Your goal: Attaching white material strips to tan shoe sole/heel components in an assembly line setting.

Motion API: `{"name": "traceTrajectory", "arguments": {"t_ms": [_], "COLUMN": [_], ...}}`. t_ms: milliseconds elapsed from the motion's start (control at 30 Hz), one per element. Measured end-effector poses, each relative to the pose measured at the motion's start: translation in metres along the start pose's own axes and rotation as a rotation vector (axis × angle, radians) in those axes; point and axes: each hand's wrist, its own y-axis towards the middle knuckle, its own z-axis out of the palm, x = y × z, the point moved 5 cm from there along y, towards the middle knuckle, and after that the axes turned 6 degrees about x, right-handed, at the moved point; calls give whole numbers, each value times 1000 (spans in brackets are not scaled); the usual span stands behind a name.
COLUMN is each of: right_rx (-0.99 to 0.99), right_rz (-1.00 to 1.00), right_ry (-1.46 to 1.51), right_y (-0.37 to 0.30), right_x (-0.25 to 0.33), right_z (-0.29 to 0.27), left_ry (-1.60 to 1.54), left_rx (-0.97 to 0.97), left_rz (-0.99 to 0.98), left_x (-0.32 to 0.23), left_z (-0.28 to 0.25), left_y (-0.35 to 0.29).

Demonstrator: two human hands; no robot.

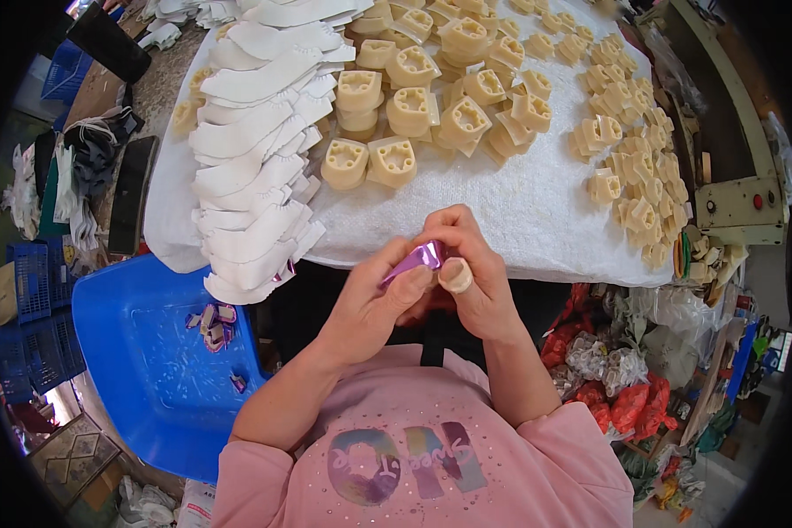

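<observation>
Close to the near edge of the cloth-covered table, my two hands meet around a small shiny purple piece, which looks like a heel being covered in metallic purple sheet [424,256]. My left hand [380,286] pinches it, with the thumb lying along its near side. My right hand [475,273] curls over its far end, and a beige wrap covers that thumb's tip. Fingers hide most of the piece's underside. Beyond my hands stand beige block heels [392,162] with hollowed tops. To their left, white curved cut pieces [255,176] overlap in a long row.
A blue plastic tub [141,378] at lower left contains several purple-covered pieces [214,327]. Smaller beige heels [647,189] crowd the table's right side. A dark phone [133,195] lies on the left bench near a black cylinder [107,42]. Red plastic bags [629,407] sit below right.
</observation>
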Motion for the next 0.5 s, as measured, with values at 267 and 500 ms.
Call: {"name": "traceTrajectory", "arguments": {"t_ms": [267,500], "right_rx": [-257,-165], "right_rz": [367,464], "right_ry": [388,683], "right_y": [0,0], "right_x": [-19,-16], "right_z": [-2,14], "left_ry": [808,667], "left_rx": [-166,-252], "left_rz": [370,685], "left_x": [-20,-28], "left_z": [-15,-10], "left_y": [-14,-19]}}
